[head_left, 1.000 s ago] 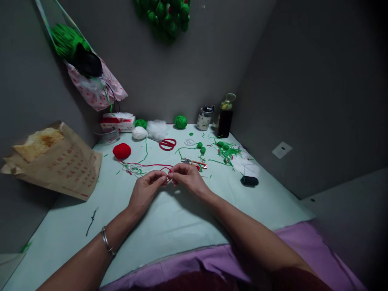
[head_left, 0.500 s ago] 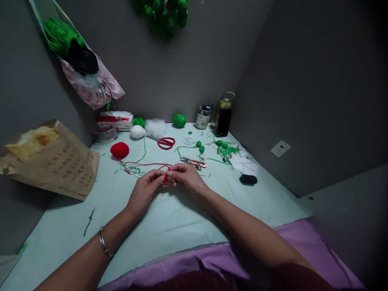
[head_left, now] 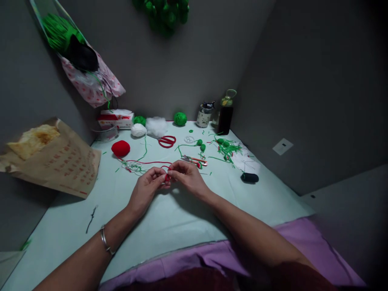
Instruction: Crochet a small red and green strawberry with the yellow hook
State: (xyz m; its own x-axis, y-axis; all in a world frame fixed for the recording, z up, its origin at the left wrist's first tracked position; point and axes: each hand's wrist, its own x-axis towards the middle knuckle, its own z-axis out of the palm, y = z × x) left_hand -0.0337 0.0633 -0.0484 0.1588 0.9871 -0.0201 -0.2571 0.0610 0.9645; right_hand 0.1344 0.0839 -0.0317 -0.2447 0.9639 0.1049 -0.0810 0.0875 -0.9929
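Between my two hands is a small piece of red yarn work (head_left: 167,178), mostly covered by fingertips. My left hand (head_left: 149,184) pinches it from the left, thumb on top. From the right, my right hand (head_left: 186,178) has thumb and forefinger closed on the red yarn at the same spot. A red strand (head_left: 145,162) runs back along the table to the red yarn ball (head_left: 120,148). Just beyond my right hand lie small orange-handled scissors (head_left: 195,160) beside a little red and green piece. Whether a hook or needle is in my fingers cannot be made out.
Red-handled scissors (head_left: 167,141), a white yarn ball (head_left: 138,129), white stuffing (head_left: 156,126) and a green yarn ball (head_left: 180,119) lie at the back. Green scraps (head_left: 227,149) and a black roll (head_left: 250,178) are right. A paper bag (head_left: 69,165) stands left.
The view has shifted slightly. My fingers have moved a little around the red yarn work, which shows less between them now. Both hands stay in the same place.
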